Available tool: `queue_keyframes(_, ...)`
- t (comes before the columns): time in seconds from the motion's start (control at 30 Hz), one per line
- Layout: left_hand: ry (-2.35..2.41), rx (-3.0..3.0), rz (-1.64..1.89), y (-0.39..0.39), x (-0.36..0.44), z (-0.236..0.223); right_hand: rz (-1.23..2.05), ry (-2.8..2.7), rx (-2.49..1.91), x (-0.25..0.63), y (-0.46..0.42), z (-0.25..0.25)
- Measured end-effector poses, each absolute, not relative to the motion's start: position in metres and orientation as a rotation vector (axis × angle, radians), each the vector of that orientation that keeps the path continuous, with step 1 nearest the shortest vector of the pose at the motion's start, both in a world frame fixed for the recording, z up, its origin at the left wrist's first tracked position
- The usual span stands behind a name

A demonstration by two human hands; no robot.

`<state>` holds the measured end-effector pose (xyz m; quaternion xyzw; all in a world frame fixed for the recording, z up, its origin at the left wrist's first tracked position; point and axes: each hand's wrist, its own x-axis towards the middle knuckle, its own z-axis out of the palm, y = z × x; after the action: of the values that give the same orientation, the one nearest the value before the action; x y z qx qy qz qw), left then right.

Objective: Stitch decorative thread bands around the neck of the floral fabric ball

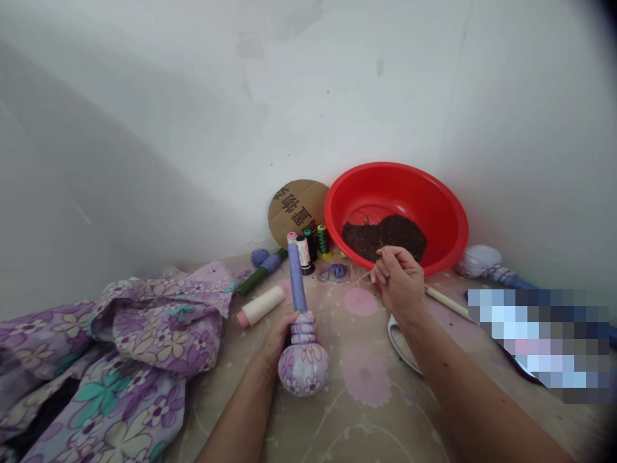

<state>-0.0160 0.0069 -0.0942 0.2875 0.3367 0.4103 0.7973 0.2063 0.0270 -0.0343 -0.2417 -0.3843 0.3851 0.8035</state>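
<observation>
My left hand (278,334) is wrapped round the neck of a stick with a padded, round head (303,370) covered in purple flowered cloth. Cord windings gather the cloth below the blue-wrapped handle (297,283), which points away from me. Raised in front of the red basin, my right hand (399,276) is closed in a pinch on a thin pale thread (361,279). That thread slants down to the left from the fingers; whether a needle is also held is too small to tell.
A red basin (453,222) holds dark grains (400,238). Thread spools (322,241) and a cardboard disc (294,209) stand by the wall. Flowered cloth (159,328) lies left, a white thread cone (263,306) nearer. Scissors (402,347) and another padded stick (479,260) lie right.
</observation>
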Motion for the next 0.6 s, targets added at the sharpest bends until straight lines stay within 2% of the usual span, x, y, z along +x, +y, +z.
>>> queue_keyframes(0.47, 0.564, 0.852, 0.844, -0.007, -0.026, -0.091, 0.78, -1.081, -0.701, 0.184, 0.026, -0.05)
queue_keyframes(0.6, 0.632, 0.881, 0.811, -0.009, -0.026, -0.086, 0.902, -1.171, -0.809, 0.157, 0.018, -0.054)
